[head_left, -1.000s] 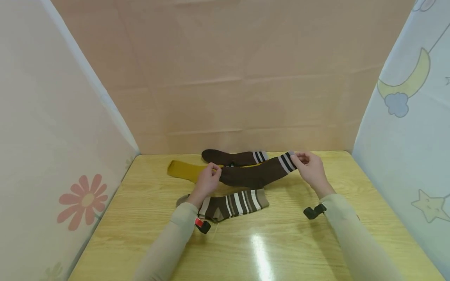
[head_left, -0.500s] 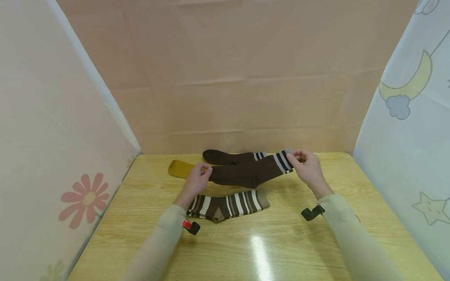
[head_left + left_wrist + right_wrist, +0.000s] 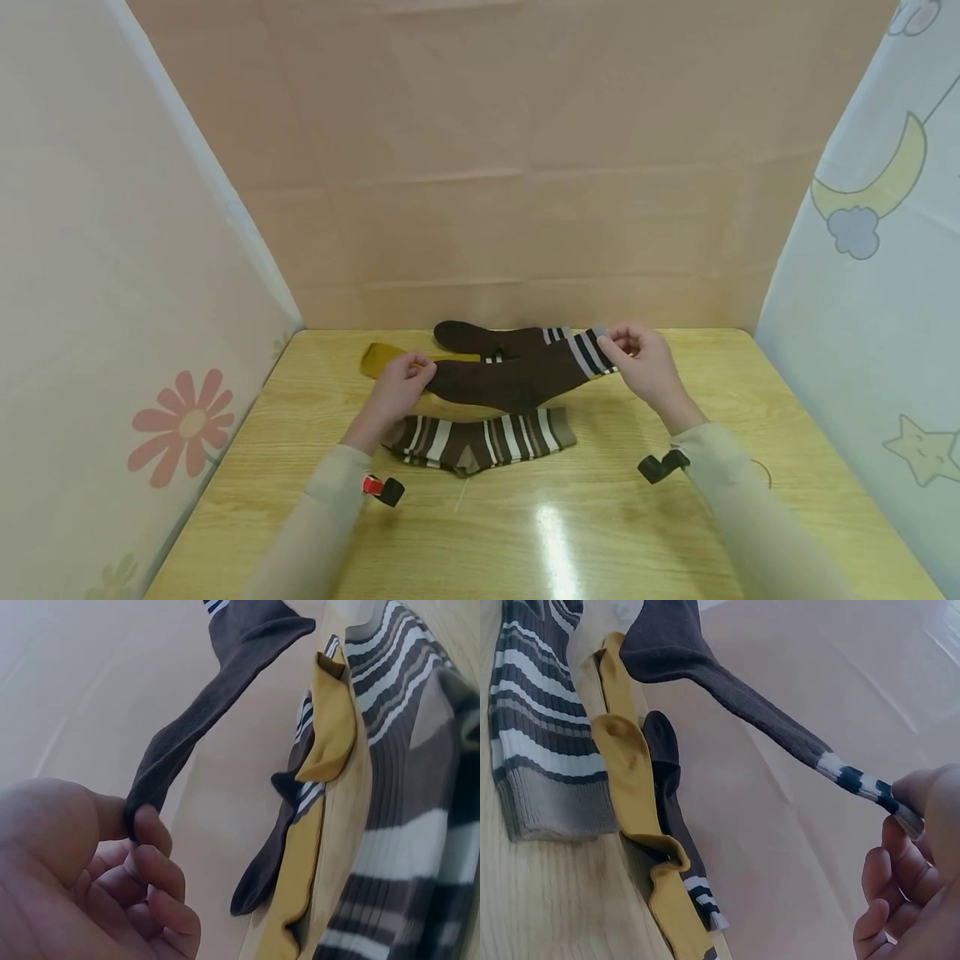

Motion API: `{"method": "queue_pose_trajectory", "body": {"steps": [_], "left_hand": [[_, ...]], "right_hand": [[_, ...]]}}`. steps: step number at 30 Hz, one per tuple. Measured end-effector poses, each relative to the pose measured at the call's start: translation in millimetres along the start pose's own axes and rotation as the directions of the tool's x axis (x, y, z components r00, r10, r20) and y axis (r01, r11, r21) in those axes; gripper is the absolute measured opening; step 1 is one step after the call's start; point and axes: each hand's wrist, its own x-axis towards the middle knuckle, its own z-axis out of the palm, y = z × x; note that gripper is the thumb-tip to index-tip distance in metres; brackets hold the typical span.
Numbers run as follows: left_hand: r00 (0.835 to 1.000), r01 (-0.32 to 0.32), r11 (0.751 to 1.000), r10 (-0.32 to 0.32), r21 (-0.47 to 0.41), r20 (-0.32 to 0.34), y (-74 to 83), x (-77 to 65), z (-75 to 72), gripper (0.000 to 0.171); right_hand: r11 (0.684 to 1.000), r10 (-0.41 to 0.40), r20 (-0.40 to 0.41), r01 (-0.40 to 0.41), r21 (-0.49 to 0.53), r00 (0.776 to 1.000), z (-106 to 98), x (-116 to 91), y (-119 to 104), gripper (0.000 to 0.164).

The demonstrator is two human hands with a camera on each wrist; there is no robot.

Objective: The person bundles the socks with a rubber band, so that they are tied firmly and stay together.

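brown sock [image 3: 498,383] crosswise, toe [image 3: 453,379] left, striped cuff [image 3: 587,353] right, ends in pinching hands [image 3: 395,390] [image 3: 647,367]

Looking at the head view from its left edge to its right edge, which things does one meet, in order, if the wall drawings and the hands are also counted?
Pink flower drawing → left hand → held brown sock → right hand → yellow moon drawing.

Between my left hand [image 3: 397,387] and right hand [image 3: 648,367], the held sock [image 3: 502,383] is matt, fine-knit cloth. Nearer me than both, the striped sock [image 3: 487,442] is coarser, ribbed knit; just beyond my left hand, the yellow sock [image 3: 379,358] looks smooth, matt. The table [image 3: 637,525] below looks like glossy, grained wood; past them, the backdrop [image 3: 525,200] is creased, matt.
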Motion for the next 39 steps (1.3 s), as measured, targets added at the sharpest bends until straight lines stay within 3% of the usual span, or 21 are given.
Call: {"method": "queue_pose_trajectory", "body": {"steps": [6,22,28,39], "left_hand": [[0.999,0.022,1.000,-0.021,-0.022,0.047,-9.4,-6.3,-13.6,0.023],[0.994,0.029,0.994,-0.040,0.105,0.098,-28.7,-22.7,-43.3,0.023],[0.992,0.035,0.993,-0.049,0.115,0.118,-34.2,-26.7,-50.0,0.023],[0.981,0.053,0.995,-0.068,0.085,0.182,-46.7,-34.6,-57.9,0.021]], "right_hand": [[1.000,0.017,0.062,-0.016,-0.012,0.998,4.7,-7.8,-0.9,0.026],[0.998,0.057,0.194,-0.058,-0.004,0.979,29.3,-29.9,8.1,0.020],[0.999,0.043,0.216,-0.046,0.008,0.975,36.4,-35.4,9.8,0.017],[0.995,0.085,0.326,-0.098,0.023,0.941,49.6,-47.0,13.3,0.019]]}}
